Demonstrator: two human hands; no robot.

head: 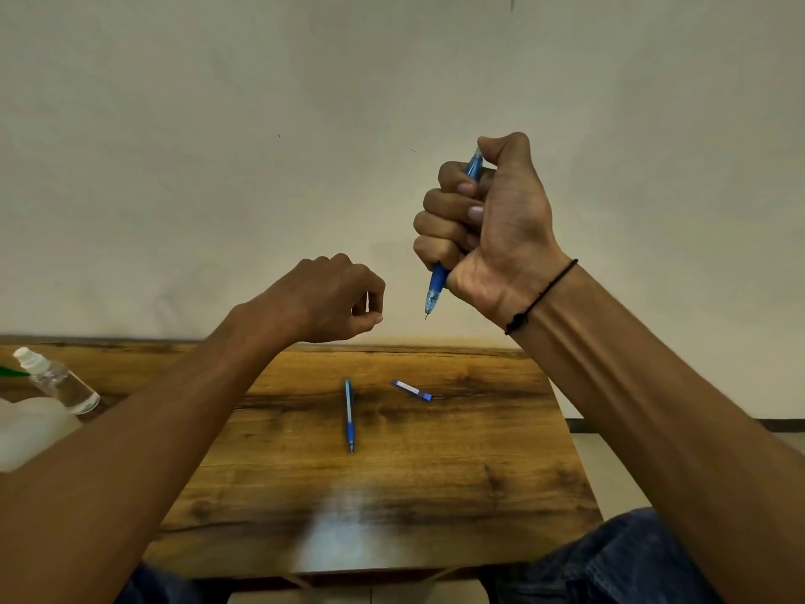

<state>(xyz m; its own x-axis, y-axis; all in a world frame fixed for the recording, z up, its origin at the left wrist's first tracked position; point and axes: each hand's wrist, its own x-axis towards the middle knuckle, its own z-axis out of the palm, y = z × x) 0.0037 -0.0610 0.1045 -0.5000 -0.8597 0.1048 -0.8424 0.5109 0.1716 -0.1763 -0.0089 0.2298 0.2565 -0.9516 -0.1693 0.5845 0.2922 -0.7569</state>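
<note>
A blue mechanical pencil point(437, 284) is gripped in the fist of the right hand point(488, 224). It is held above the wooden table point(435, 481), tip down, with the thumb set over its top end. The left hand point(331, 298) is raised just beside the tip, thumb and forefinger tips pressed together. Whether anything is pinched cannot be told. A second blue pencil point(349, 414) and a small blue lead case point(411, 390) are noted on the table, near each other.
</note>
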